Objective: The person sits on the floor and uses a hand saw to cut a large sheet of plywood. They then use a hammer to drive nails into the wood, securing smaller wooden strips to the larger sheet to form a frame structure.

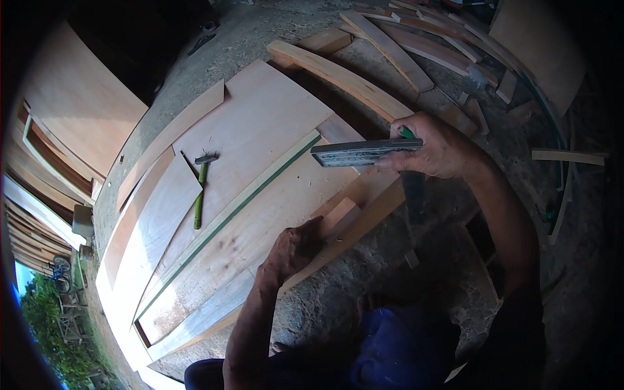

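My right hand (435, 146) is closed around one end of a long, flat grey tool (354, 153) with whitish streaks; its exact kind is unclear. A small green part (407, 132) shows at the thumb side of that hand. The tool is held above the right edge of a large pale plywood panel (260, 97). My left hand (296, 248) grips the near end of a small wood block (339, 218) lying along the panel's edge, its fingers partly hidden. On the panel's left part lies a hammer (201, 192) with a green handle, apart from both hands.
A long wood strip with a green edge (240, 214) runs across the panel. Loose thin boards (149, 208) overlap its left side. Curved planks (344, 75) and offcuts (481, 117) lie on the concrete floor beyond and to the right. Sheets (84, 97) stand at the left.
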Demonstrator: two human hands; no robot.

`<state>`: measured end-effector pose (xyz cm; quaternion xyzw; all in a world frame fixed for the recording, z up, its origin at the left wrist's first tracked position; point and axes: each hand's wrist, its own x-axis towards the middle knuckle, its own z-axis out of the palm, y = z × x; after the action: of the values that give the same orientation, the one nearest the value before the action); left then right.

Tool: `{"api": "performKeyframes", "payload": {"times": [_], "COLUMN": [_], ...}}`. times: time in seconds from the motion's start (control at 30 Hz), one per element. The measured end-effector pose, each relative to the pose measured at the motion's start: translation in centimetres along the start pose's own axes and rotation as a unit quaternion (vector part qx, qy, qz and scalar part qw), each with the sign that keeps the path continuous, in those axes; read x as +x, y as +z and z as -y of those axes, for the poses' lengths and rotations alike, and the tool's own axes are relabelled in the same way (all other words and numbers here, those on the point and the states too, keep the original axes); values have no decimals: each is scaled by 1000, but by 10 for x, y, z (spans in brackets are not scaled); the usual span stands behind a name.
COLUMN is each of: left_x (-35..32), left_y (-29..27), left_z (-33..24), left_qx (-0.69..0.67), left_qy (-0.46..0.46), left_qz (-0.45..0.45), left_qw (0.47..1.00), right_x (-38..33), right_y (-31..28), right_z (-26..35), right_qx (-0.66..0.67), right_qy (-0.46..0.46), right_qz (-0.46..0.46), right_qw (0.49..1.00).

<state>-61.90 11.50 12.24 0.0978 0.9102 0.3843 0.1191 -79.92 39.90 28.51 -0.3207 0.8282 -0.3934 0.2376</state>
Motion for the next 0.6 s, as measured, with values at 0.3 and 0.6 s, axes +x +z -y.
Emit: {"api": "performKeyframes", "payload": {"times": [0.3,0.6], "left_x": [-2,13], "left_y": [39,12], "left_z": [22,25], "left_qx": [101,233], "left_qy": [-108,-95], "left_qz": [-288,-267], "left_qw": [946,930], "right_x": [80,122], "right_y": [92,160], "right_z": [-53,-37], "right_qx": [260,332], "right_qy": [96,125], "right_qz": [68,175], "right_qw": [958,918]}}
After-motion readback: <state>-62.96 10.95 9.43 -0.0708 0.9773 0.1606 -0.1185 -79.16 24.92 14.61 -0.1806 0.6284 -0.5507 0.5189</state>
